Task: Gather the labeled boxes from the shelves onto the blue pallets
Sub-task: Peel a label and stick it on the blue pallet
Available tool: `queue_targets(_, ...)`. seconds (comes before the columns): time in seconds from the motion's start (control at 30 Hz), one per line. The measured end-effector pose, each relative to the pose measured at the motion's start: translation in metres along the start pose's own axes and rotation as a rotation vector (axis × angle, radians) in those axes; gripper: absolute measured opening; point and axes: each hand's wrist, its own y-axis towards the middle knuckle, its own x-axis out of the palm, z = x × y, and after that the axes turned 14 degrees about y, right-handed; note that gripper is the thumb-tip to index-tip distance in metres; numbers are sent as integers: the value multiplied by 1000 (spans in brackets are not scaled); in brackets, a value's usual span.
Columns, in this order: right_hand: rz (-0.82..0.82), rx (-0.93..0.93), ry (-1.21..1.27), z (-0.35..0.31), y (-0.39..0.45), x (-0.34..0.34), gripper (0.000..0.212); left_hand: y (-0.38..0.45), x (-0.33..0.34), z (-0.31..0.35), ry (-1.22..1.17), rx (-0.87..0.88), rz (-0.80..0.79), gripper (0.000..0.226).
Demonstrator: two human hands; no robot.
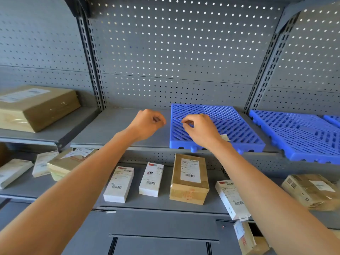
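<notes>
Nearest the camera, a brown box is leaning at the lower right edge, just beside a white box that is overhanging the front lip of the lower shelf. Along that shelf, two white labeled boxes are lying flat with bare strips of shelf between them, and a taped brown labeled box is sitting just right of them; a loose heap of pale and brown packages is crowding the left end, and a brown package is resting at the far right. Both bare forearms are reaching up over this row. The left hand is hovering above the bare grey stretch of the upper shelf, fingers curled inward and holding nothing. The right hand is hanging over the near part of a blue pallet, fingers curled with thumb and forefinger close together; whether it is touching the slats cannot be told. A small white tag is lying on the pallet beside the wrist. This pallet's front edge is sticking slightly past the shelf lip. A second blue pallet is lying well to the right, past the slotted upright. At far left a large brown parcel is sitting on its own shelf. Behind everything, grey pegboard is closing off the back.
</notes>
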Motion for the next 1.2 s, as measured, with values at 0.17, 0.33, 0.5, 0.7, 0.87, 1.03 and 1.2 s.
queue_targets(0.17, -71, 20, -16, -32, 24, 46, 20, -9, -24, -50, 79, -55, 8, 16)
queue_targets(0.33, -138, 29, -137, -58, 45, 90, 19, -11, -36, -90, 153, -68, 18, 23)
queue_targets(0.5, -235, 86, -293, -59, 56, 110, 29, -6, -33, -120, 80, -72, -9, 16)
queue_targets(0.7, -253, 85, -379, -59, 58, 124, 27, 3, -17, -145, 137, -51, -73, 28)
queue_targets(0.87, -282, 127, -362, -58, 58, 125, 35, 6, -8, -149, 186, 7, -91, 28)
queue_targets(1.03, -244, 146, -286, -57, 57, 127, 27, 5, -5, -148, 202, 49, -59, 28)
queue_targets(1.2, -146, 142, -235, -61, 53, 128, 27, 2, -8, -148, 150, 81, -9, 24)
